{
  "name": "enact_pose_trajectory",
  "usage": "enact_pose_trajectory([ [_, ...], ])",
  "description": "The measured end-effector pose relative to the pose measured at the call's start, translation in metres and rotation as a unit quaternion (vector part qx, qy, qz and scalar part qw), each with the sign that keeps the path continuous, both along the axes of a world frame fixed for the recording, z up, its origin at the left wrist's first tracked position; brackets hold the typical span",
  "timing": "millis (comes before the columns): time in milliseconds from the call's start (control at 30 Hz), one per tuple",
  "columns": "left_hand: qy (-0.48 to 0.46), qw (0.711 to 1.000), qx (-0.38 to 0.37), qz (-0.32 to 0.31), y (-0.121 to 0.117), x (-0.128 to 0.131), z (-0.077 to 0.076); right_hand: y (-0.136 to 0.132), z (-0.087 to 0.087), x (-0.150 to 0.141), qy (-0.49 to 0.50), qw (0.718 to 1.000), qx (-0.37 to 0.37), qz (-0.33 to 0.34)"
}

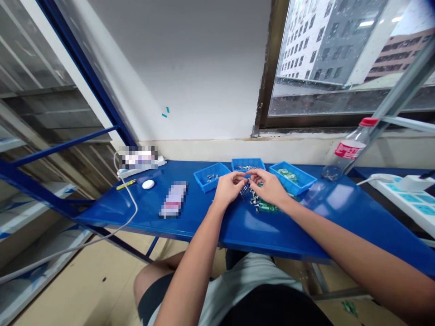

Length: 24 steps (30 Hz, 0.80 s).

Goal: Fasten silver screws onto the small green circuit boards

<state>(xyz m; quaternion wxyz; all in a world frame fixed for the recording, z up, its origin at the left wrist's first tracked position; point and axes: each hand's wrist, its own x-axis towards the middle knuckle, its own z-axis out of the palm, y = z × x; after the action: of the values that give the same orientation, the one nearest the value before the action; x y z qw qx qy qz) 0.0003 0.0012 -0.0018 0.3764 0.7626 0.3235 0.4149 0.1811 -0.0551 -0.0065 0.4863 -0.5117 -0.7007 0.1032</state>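
Observation:
My left hand (230, 186) and my right hand (268, 186) meet over the table, with thumbs and fingers pinched close together. Whatever is between the fingertips is too small to make out. Just below them lies a pile of small shiny metal pieces (254, 200), some of them long and thin. Green pieces (268, 208) lie partly hidden under my right hand. Behind the hands stand three blue trays: the left tray (205, 184) has a few small metal pieces, the middle tray (248, 161) thin metal pieces, and the right tray (302, 185) green pieces.
On the blue table (200, 216), a blurred-out flat rectangular object (174, 199), a white round object (148, 184) and a yellow pen-like tool (125, 184) lie left. A pale cable (134, 199) crosses the left edge. A plastic bottle (346, 151) and a power strip (414, 199) are right.

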Motion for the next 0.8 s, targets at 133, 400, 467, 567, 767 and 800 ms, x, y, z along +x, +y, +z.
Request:
enact_pose_trajectory([
  [133,0.022,1.0,-0.001,0.0,-0.0025,-0.0025,0.004,-0.0009,0.002,-0.0005,-0.018,0.999,0.026,-0.015],
  [400,0.07,0.997,0.0,-0.025,-0.0052,-0.0052,0.0079,-0.0028,0.0058,-0.0009,0.001,1.0,0.023,-0.008],
  [467,0.06,0.998,-0.003,-0.034,-0.0048,-0.0048,0.0073,-0.0028,0.006,-0.0004,-0.004,1.0,0.026,-0.007],
  [567,0.054,0.998,-0.009,-0.024,-0.0034,-0.0036,0.0052,-0.0025,0.0055,-0.0002,-0.011,1.0,0.027,0.001],
  [767,0.045,0.999,-0.019,0.008,-0.0006,-0.0018,0.0009,-0.0012,0.0015,-0.0007,0.021,1.0,0.0,-0.003],
  [800,0.047,0.999,-0.014,0.008,-0.0004,-0.0018,0.0006,-0.0008,0.0008,-0.0008,0.033,0.999,-0.01,-0.007],
])
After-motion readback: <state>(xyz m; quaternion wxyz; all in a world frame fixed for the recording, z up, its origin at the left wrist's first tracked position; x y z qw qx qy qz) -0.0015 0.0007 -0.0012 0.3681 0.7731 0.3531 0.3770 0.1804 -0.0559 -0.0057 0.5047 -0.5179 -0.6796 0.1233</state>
